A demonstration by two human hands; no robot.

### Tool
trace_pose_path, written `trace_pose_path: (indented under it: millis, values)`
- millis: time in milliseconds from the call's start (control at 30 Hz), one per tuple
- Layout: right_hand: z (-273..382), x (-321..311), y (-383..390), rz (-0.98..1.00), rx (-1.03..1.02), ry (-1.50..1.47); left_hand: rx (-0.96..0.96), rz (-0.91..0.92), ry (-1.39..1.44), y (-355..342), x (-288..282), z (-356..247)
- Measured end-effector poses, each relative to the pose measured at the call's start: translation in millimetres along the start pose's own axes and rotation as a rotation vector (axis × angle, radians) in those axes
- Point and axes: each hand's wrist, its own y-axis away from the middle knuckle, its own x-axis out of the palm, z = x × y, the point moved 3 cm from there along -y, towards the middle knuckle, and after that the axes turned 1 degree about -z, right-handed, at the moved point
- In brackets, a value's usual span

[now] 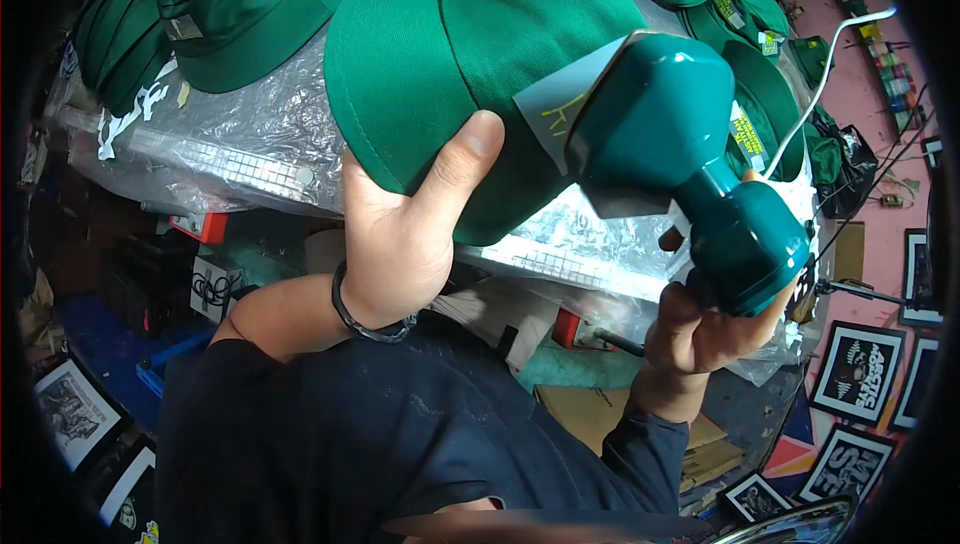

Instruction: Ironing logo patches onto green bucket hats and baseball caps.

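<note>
My left hand (405, 219) holds up a green brimmed hat (530, 19). Its thumb lies on the outside of the fabric, while the fingers are hidden behind the hat. A grey transfer sheet (550, 109) with a yellow drawing lies on the hat's front, partly covered by a glossy teal hand-held heat press (660, 109). My right hand (705, 339) is wrapped round the press's rounded grip from below. The press's flat face is turned toward the sheet; I cannot tell whether it touches.
Green hats (255, 34) with similar patches are stacked at the left, and several more (735, 9) lie at the right. Crinkled clear plastic (255, 124) covers the table. A white cable (825, 69) runs near the press. Framed prints (855, 374) stand at the right.
</note>
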Motion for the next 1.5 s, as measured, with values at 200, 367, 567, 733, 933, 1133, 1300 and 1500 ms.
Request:
trace_pose_path:
  millis: [200,367,567,733,933,1133,1300,1500]
  values:
    - [-0.5,-0.1,8.5,-0.054,0.04,-0.005,0.011,-0.018,0.03,-0.3,5.6,-0.3]
    - [0.0,1.7,12.5,-0.201,0.292,-0.239,-0.034,-0.025,0.067,1.6,6.9,-1.1]
    - [-6.3,5.2,-1.2,-0.332,0.203,-0.197,-0.081,0.077,-0.04,5.3,3.9,1.2]
    - [-9.7,16.4,-7.9,-0.256,0.009,-0.347,-0.118,0.098,-0.018,6.8,7.3,2.7]
    - [-2.4,4.1,4.4,-0.387,0.34,-0.588,-0.104,0.026,0.009,6.3,14.5,4.9]
    - [7.6,-19.5,15.6,0.078,0.044,0.313,0.014,0.032,-0.041,4.8,4.9,6.3]
    - [-1.8,15.0,8.7,0.026,-0.1,-0.088,0.075,0.103,-0.052,8.1,2.1,8.5]
    - [6.1,16.4,9.3,0.091,0.008,0.023,0.021,0.015,0.134,15.8,8.7,0.3]
